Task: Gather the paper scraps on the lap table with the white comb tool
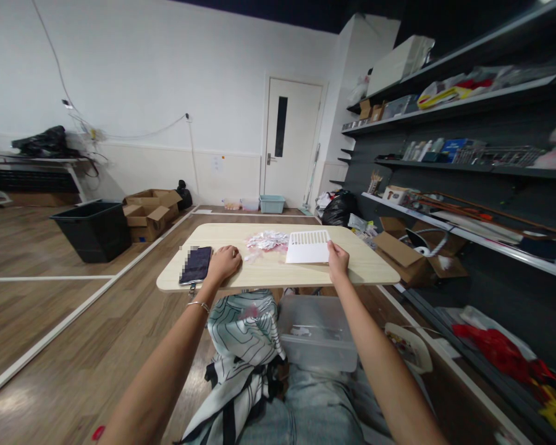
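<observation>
My left hand (pixel 223 262) rests curled on the light wooden table (pixel 370 269), just right of a dark phone (pixel 196 265); nothing shows in its fingers. My right hand (pixel 338 259) pinches the near right corner of a white slotted card (pixel 308 247) lying flat on the table. A heap of small pink and white pieces (pixel 267 240) lies between my hands, toward the table's far side.
A clear plastic bin (pixel 315 334) and a patterned cloth (pixel 242 346) sit under the table by my knees. Dark shelving (pixel 467 161) full of goods runs along the right. Cardboard boxes (pixel 151 212) and a black bin (pixel 95 230) stand at the left.
</observation>
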{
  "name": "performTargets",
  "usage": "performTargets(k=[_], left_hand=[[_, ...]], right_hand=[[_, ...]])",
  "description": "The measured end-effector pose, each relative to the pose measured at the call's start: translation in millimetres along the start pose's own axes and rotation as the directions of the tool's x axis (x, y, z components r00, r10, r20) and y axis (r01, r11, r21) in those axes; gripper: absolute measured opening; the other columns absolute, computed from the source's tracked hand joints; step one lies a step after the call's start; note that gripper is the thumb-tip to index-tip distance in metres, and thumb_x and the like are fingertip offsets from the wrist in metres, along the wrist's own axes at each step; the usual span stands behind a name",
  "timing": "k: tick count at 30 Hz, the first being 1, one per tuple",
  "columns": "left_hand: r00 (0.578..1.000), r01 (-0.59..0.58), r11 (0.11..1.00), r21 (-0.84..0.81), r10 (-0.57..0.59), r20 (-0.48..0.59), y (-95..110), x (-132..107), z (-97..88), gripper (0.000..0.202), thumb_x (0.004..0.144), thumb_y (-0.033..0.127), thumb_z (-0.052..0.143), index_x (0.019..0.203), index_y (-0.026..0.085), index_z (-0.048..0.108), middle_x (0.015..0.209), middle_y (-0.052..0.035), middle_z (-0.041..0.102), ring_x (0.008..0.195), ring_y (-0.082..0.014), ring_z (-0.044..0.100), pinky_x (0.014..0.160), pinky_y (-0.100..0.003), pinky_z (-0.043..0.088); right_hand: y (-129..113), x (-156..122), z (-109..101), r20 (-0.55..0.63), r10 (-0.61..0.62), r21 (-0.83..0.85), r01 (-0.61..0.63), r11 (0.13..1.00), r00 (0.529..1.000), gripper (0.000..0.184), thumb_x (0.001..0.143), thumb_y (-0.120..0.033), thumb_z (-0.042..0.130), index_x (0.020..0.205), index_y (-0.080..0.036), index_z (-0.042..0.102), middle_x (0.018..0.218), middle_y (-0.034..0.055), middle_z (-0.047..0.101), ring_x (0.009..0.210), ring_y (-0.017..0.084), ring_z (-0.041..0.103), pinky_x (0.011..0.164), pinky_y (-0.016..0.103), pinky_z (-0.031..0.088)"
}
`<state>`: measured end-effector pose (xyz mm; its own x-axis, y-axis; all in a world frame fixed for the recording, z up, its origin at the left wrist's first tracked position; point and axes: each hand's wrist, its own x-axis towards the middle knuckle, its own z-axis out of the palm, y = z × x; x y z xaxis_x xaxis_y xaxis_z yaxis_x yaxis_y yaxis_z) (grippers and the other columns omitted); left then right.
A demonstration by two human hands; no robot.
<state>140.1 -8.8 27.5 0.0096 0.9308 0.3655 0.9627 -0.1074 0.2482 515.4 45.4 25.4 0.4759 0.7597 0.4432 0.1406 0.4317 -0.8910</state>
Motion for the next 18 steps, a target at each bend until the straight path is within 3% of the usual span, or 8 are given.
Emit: performTargets(k=[5,13,18], left_hand=[[1.000,-0.001,1.000,0.004,0.001,0.010,0.7,-0.3,-1.0,0.035,0.096,0.031,0.042,0.105,0.019,0.073,0.117,-0.0143,0.075,0.113,-0.0283,0.066,0.096,-0.036,0.047],[1.000,0.004,1.000,-0.008,-0.004,0.012,2.5,-1.1,-2.9,0.034,0.096,0.031,0.042,0.105,0.020,0.073,0.118,-0.0140,0.075,0.114,-0.0283,0.066,0.098,-0.036,0.047],[1.000,0.005,1.000,0.002,-0.005,0.011,3.4,-1.6,-3.0,0.035,0.096,0.031,0.042,0.106,0.020,0.073,0.118,-0.0143,0.074,0.115,-0.0284,0.066,0.098,-0.036,0.047]], right_hand=[[1.8,0.1,-0.8,-0.013,-0.012,-0.011,0.012,1.000,1.000,0.067,0.068,-0.084,0.063,0.067,-0.017,0.066,0.063,0.0029,0.058,0.073,0.021,0.053,0.065,0.031,0.046],[0.3,-2.6,0.5,0.134,-0.017,0.004,0.016,1.000,0.991,0.065,0.066,-0.082,0.067,0.073,-0.018,0.068,0.067,0.0034,0.062,0.072,0.021,0.054,0.064,0.032,0.046],[1.9,-0.9,-2.6,0.070,-0.023,-0.018,0.024,1.000,0.997,0.061,0.072,-0.082,0.060,0.067,-0.021,0.058,0.061,-0.0007,0.050,0.066,0.017,0.045,0.059,0.029,0.039]])
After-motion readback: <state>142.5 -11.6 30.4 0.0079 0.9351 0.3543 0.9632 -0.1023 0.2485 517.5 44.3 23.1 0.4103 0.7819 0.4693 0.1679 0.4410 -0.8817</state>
